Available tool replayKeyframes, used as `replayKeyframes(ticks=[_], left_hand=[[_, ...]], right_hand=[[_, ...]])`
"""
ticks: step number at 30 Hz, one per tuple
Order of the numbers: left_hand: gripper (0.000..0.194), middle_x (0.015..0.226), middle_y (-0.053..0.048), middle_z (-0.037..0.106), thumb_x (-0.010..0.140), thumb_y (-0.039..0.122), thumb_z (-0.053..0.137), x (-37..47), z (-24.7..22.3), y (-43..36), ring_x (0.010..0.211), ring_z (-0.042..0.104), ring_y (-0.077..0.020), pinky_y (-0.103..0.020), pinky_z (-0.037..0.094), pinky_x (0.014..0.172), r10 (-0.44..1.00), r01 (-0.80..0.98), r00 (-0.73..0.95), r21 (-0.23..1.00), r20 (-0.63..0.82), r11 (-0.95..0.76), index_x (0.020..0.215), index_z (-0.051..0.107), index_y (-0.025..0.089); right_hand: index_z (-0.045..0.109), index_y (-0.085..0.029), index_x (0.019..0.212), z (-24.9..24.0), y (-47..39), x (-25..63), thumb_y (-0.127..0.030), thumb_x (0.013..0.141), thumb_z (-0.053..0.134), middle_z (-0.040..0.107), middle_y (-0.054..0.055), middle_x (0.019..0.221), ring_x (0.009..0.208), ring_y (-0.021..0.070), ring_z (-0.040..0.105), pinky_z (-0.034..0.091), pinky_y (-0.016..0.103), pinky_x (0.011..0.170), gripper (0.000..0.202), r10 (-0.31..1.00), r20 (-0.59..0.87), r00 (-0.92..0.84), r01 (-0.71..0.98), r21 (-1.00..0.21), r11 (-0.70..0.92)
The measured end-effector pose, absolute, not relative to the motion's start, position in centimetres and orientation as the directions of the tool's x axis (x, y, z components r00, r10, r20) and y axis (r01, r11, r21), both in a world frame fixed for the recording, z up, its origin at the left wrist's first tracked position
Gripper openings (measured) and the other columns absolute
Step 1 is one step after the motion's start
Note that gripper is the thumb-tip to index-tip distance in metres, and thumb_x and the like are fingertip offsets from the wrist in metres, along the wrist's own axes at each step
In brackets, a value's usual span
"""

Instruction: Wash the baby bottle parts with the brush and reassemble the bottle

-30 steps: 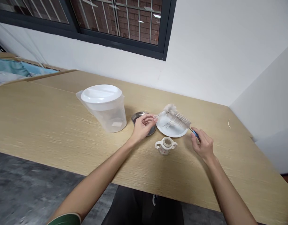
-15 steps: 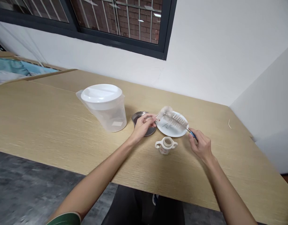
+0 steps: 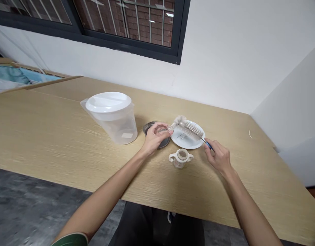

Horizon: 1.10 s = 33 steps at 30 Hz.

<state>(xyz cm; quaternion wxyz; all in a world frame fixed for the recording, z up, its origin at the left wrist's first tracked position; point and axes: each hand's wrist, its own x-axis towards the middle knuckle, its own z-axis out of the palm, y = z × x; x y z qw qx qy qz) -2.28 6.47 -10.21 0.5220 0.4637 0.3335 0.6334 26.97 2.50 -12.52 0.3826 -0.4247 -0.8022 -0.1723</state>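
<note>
My right hand (image 3: pixel 218 156) is closed round the blue handle of a bottle brush (image 3: pixel 192 129) with pale, fluffy bristles. Its bristled head lies across the air above a white plate (image 3: pixel 178 142), pointing left. At the brush's tip my left hand (image 3: pixel 156 136) pinches a small clear piece (image 3: pixel 170 128), whose exact kind I cannot make out. Under and behind that hand is a round metal dish (image 3: pixel 164 143), partly hidden. Nearer to me stands a small clear baby bottle (image 3: pixel 179 163) with a white two-handled collar, upright and uncapped.
A translucent pitcher (image 3: pixel 116 124) with a white lid stands left of the metal dish. Thin metal bits (image 3: pixel 182 136) lie on the plate. A pale strip (image 3: pixel 250 133) rests on the wooden table (image 3: pixel 70 143) at the right. A wall and window rise behind.
My left hand has turned a little and its fingers have spread round the small clear piece. The brush stays in my right hand, nearly unmoved. The view has shifted slightly.
</note>
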Motion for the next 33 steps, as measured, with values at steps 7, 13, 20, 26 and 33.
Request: replayKeyframes(ticks=[7,13,20,26,33], left_hand=[[0.045,0.1,-0.002,0.065,0.057,0.025,0.092,-2.3,-10.3,6.5,0.084,0.069,-0.0153,-0.028,0.054,0.079,0.97,-0.377,0.017,0.9,0.244,-0.22,0.092,0.064,0.016],[0.045,0.106,-0.007,0.068,0.06,0.03,0.091,-2.5,-10.4,6.6,0.087,0.07,-0.0181,-0.031,0.054,0.083,0.967,-0.329,0.005,0.914,0.253,-0.238,0.095,0.067,0.015],[0.047,0.103,-0.007,0.069,0.063,0.034,0.09,-2.5,-10.7,6.7,0.093,0.073,-0.0222,-0.034,0.056,0.087,0.967,-0.335,-0.016,0.91,0.253,-0.244,0.096,0.062,0.016],[0.049,0.098,-0.006,0.072,0.064,0.033,0.09,-2.5,-10.3,6.5,0.093,0.075,-0.0234,-0.037,0.058,0.09,0.988,-0.423,0.053,0.9,0.144,-0.108,0.1,0.062,0.016],[0.04,0.091,-0.008,0.075,0.078,0.028,0.081,-2.5,-9.4,6.1,0.087,0.075,-0.0174,-0.027,0.059,0.085,0.997,-0.507,0.077,0.862,0.023,0.019,0.114,0.069,0.014]], right_hand=[[0.065,-0.014,0.118,-12.6,2.6,27.2,-0.023,0.097,0.055,0.073,0.007,0.093,0.073,0.0144,0.066,0.047,0.025,0.066,0.025,0.56,0.776,-0.292,0.825,-0.091,0.557],[0.067,-0.015,0.116,-12.4,2.4,26.9,-0.024,0.097,0.055,0.072,0.005,0.086,0.067,0.013,0.065,0.045,0.024,0.061,0.024,0.575,0.753,-0.32,0.833,-0.066,0.549],[0.066,-0.014,0.117,-12.4,2.5,27.4,-0.021,0.096,0.055,0.073,0.007,0.09,0.069,0.0138,0.065,0.046,0.025,0.063,0.024,0.535,0.797,-0.281,0.83,-0.078,0.552],[0.066,-0.014,0.117,-12.3,2.2,26.7,-0.021,0.096,0.056,0.071,0.005,0.084,0.066,0.0131,0.064,0.045,0.024,0.062,0.025,0.545,0.77,-0.331,0.824,-0.046,0.565],[0.065,-0.015,0.118,-12.6,2.5,27.5,-0.025,0.097,0.052,0.074,0.009,0.092,0.072,0.0159,0.067,0.049,0.026,0.065,0.026,0.54,0.802,-0.258,0.837,-0.094,0.539]])
